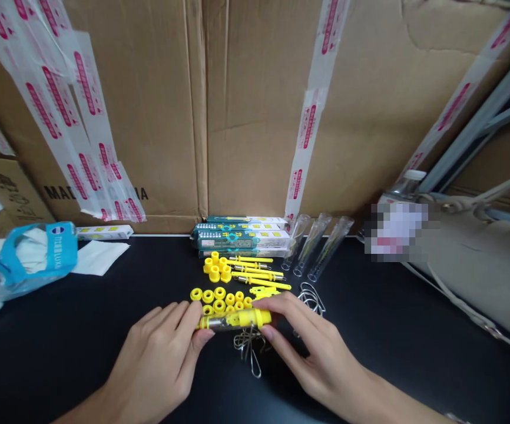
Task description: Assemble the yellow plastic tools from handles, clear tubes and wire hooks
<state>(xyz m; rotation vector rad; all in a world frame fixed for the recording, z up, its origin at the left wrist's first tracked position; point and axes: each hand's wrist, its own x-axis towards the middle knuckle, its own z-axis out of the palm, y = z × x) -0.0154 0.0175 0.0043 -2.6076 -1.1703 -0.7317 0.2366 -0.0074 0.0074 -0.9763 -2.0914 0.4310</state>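
Blue tissue pack [34, 259] sits far left on the bench [105, 318], yellow rings [219, 297] and boxes [241, 235] mid, clear tubes [317, 244] right. Your left hand [162, 353] and right hand [312, 347] both pinch the yellow tube [235, 320], one at each end, just over wire clips [248, 344].

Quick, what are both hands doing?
Left hand: closed on the yellow tube's metal end.
Right hand: closed on its yellow end.

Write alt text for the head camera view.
Two bare hands, left hand and right hand, hold a yellow tube between them over a black table. Behind lie yellow rings, wire clips, clear tubes and cardboard boxes.
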